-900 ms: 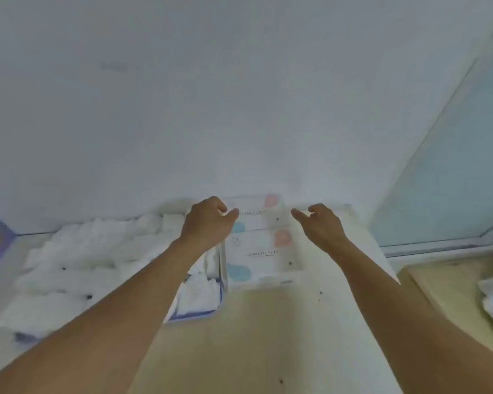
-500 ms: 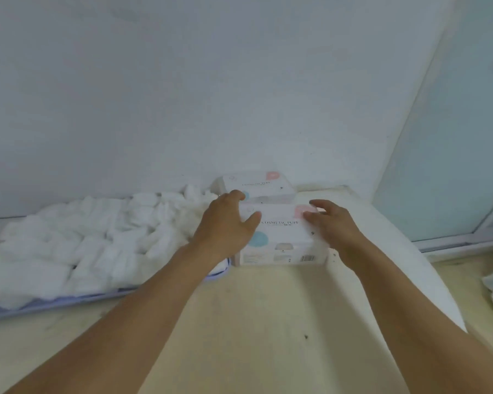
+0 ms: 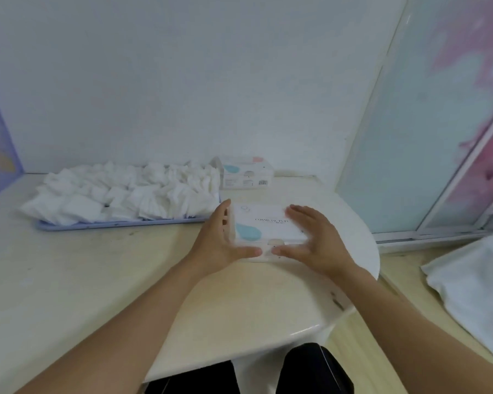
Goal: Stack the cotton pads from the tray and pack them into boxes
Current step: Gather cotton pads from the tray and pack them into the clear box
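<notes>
white box [image 3: 268, 226] between hands, left hand [image 3: 219, 243], right hand [image 3: 313, 240]

White wall [image 3: 182, 81]; frosted glass panel [image 3: 404, 143] right.

Near half of the bench [image 3: 103, 294] is bare, open for reaching in from the near edge. Far left is blocked by the tray [image 3: 120, 224] heaped with cotton pads [image 3: 131, 194]. Second box [image 3: 246, 173] sits at the far wall, just right of the tray. Box [image 3: 268, 226] held between left hand [image 3: 219, 240] and right hand [image 3: 313, 237] fills the middle. A narrow open strip lies between the two boxes. Glass panel [image 3: 410, 137] closes the right side.
</notes>
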`<state>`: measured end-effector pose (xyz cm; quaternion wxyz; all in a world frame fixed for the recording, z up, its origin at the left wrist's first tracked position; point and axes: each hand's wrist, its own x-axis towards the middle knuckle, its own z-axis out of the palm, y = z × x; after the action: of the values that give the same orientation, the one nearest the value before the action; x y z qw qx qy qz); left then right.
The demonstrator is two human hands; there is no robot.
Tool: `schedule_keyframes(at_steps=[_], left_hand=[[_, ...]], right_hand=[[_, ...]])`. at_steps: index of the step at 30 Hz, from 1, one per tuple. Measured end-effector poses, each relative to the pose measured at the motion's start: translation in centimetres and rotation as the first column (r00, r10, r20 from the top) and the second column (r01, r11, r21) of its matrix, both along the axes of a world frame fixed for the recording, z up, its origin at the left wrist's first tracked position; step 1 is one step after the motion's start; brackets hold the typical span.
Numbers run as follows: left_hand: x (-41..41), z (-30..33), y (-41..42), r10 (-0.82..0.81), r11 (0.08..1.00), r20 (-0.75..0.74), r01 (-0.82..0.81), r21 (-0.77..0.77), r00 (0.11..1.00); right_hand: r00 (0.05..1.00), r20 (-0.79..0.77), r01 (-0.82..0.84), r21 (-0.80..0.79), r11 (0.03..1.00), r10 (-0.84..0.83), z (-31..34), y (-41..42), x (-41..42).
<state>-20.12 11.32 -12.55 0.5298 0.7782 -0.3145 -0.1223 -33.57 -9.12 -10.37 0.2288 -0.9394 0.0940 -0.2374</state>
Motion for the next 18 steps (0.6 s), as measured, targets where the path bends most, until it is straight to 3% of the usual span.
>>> schedule_keyframes(at_steps=[4,9,11,13,15,18], left_hand=[[1.5,-1.1,-0.4,-0.030,0.999,-0.001,0.030,-0.034,1.000],[1.7,-1.4,-0.6,-0.050,0.998,0.028,0.051,-0.048,0.998],[1.4,-1.1,-0.6,-0.050,0.995,0.023,0.051,-0.080,0.998],[1.4,-1.2,-0.7,-0.034,0.995,0.050,0.039,-0.095,0.998],[1.4,-1.4,-0.9,-0.011,0.996,0.072,0.016,-0.082,0.997],[1.4,-1.5,-1.4,0.009,0.997,0.172,-0.023,0.075,0.985]], right_hand=[[0.984,0.162,0.080,-0.018,0.997,-0.076,-2.4,-0.1,0.0],[0.949,0.206,0.205,0.165,0.965,-0.237,2.9,0.0,2.5],[0.920,0.183,0.262,0.368,0.892,-0.346,4.6,-1.3,4.5],[0.887,0.150,0.265,0.611,0.746,-0.438,4.6,-2.6,5.6],[0.906,0.104,0.250,0.650,0.717,-0.410,2.5,-2.8,5.3],[0.952,0.111,0.165,0.595,0.786,-0.284,-1.0,-0.5,2.6]])
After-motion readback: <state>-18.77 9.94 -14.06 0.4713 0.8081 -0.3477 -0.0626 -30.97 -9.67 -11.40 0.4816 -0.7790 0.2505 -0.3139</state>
